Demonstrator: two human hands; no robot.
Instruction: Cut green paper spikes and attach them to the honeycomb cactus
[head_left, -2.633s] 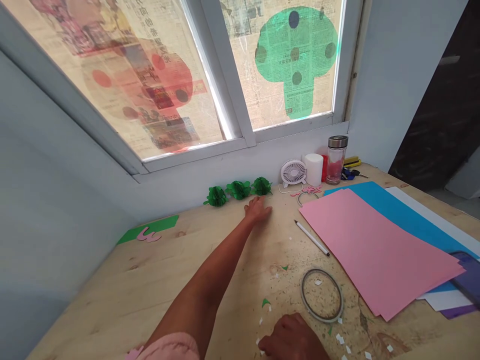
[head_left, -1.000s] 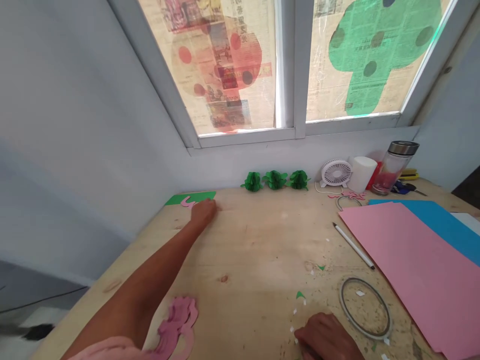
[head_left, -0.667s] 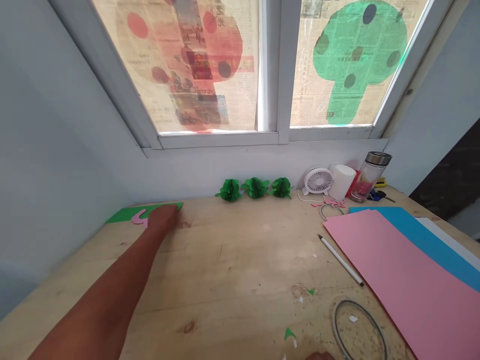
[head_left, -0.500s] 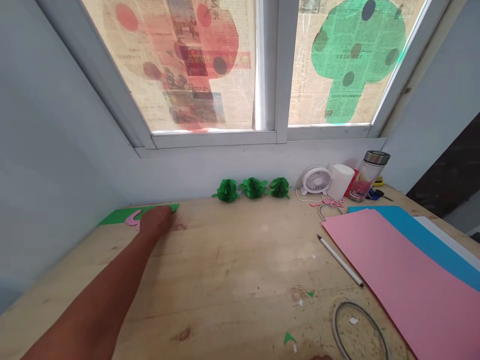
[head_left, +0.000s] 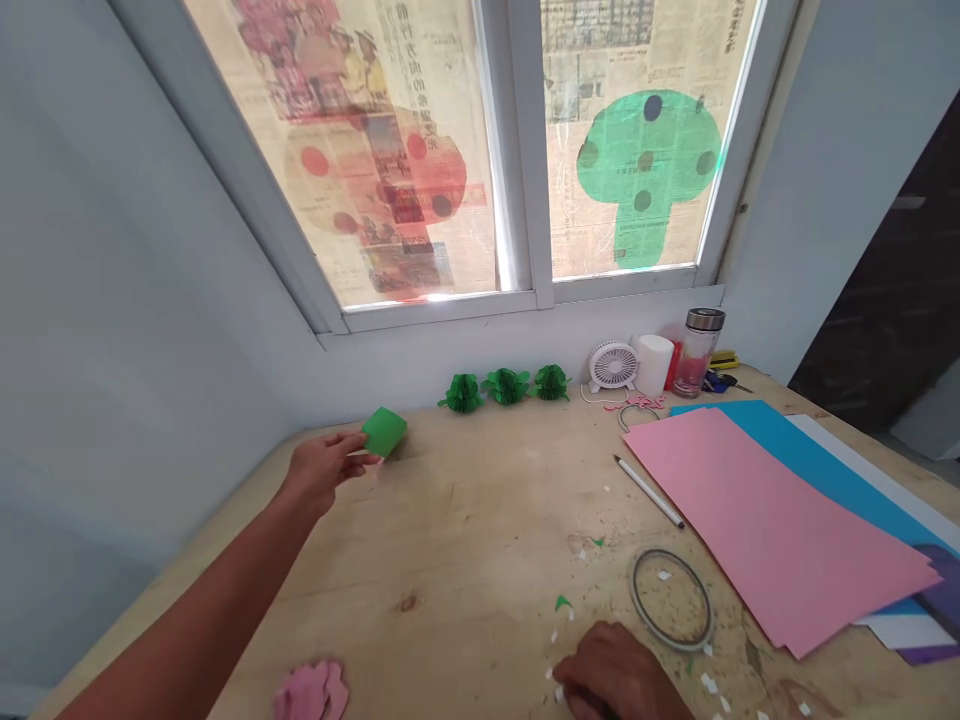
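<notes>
My left hand [head_left: 326, 468], stretched out at the far left of the table, pinches a piece of green paper [head_left: 385, 432] between thumb and fingers. The paper is lifted and tilted. A bit of pink shows faintly below the fingertips, too blurred to name. At the bottom, my right hand [head_left: 619, 672] rests on the table with curled fingers; whatever may be in them is hidden. Small white and green paper scraps [head_left: 562, 603] lie around it, and a grey ring [head_left: 636, 600] is just to its upper right. Pink scalloped paper cutouts [head_left: 311, 690] lie at the lower left.
Three green folded-paper pieces [head_left: 506, 386] stand along the wall. A small fan [head_left: 613, 367], a white roll [head_left: 654, 362] and a glass bottle [head_left: 694, 355] stand at the back right. A white pencil [head_left: 649, 492] lies beside pink sheets [head_left: 765, 520] and blue sheets [head_left: 840, 480].
My left hand has picked up the green paper from the table's left corner and brought it slightly right. The view has shifted, and my right hand has come further into sight.
</notes>
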